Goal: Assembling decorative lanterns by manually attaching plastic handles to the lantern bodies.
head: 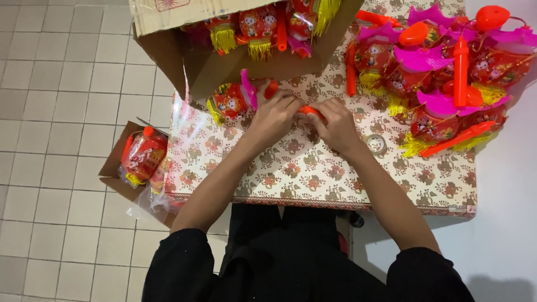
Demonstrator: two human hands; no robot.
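At table centre, on the floral cloth (313, 168), both hands meet over one small piece. Left hand (274, 118) and right hand (334, 126) close from either side on an orange plastic stick (309, 111), of which only a short stretch shows between the knuckles. Fingers of both hands are curled and pressed together, pinching the stick; the fingertips themselves are hidden under the hands. My reading: holding it at both ends gives control for fitting or twisting a part.

Just beyond the left hand lies a red lantern (230, 100), round, printed with small figures, yellow tassel at its left end, magenta wing-shaped cap at its right. Whether the stick is joined to this lantern I cannot tell; the hand covers the gap.

Placement seems sorted by stage. A cardboard box (201, 67), tipped on its side at the table's far edge, opens toward the person and shows more lanterns with yellow fringes, within easy reach of the left hand. To the right sits a heap of finished-looking lanterns (442, 72) with orange sticks and magenta caps, well apart from the working spot. A tape roll (375, 144) lies just beside the right wrist. On the tiled floor to the left, a smaller box (114, 173) holds a bagged lantern (143, 156).
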